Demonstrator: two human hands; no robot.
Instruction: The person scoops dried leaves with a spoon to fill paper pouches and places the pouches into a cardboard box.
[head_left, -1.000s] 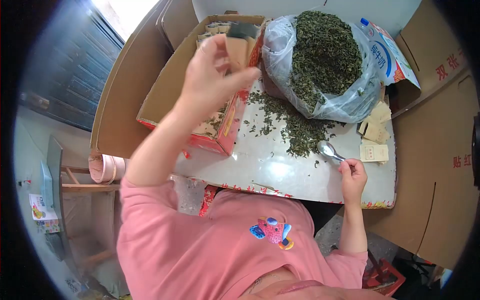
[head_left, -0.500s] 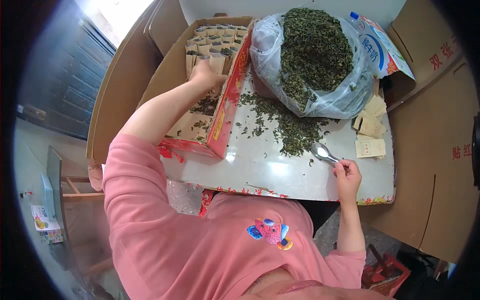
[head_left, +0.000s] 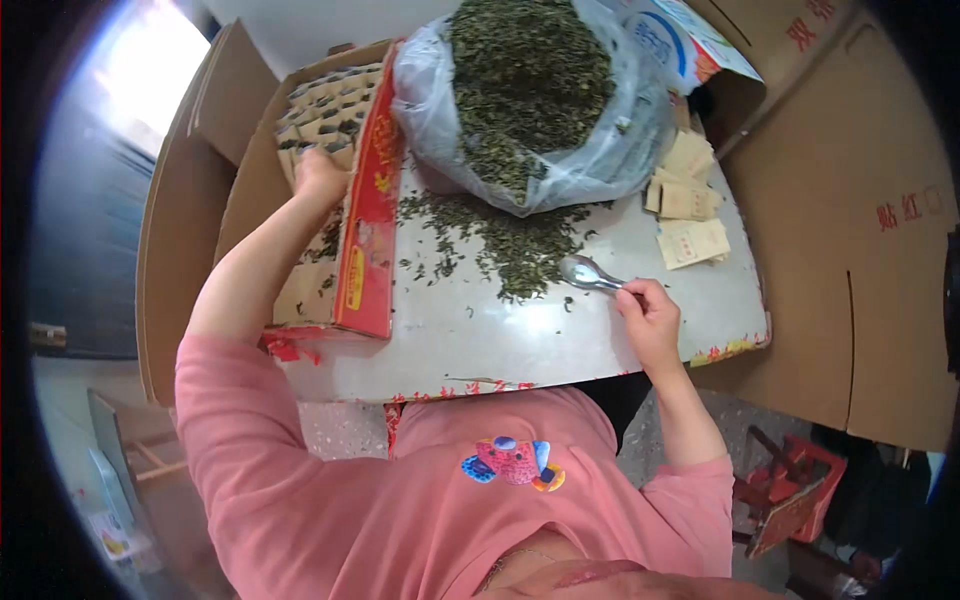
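My left hand reaches into a long cardboard box and is closed on a small brown paper packet at the front of the packed rows; its fingertips are partly hidden. Upright paper packets, open at the top with dark leaves in them, fill the far part of the box. My right hand grips the handle of a metal spoon over the table. The spoon's bowl points left, beside a loose heap of dried leaves. Behind the heap stands a clear plastic bag filled with dried leaves.
Flat paper packets lie in a small pile at the table's right. A milk carton box stands at the back right. Large cardboard sheets flank the white table. A red stool is on the floor.
The whole view has shifted, so the table's things appear further left and slightly higher. My left hand stays at the packets in the box; my right hand still holds the spoon near the heap.
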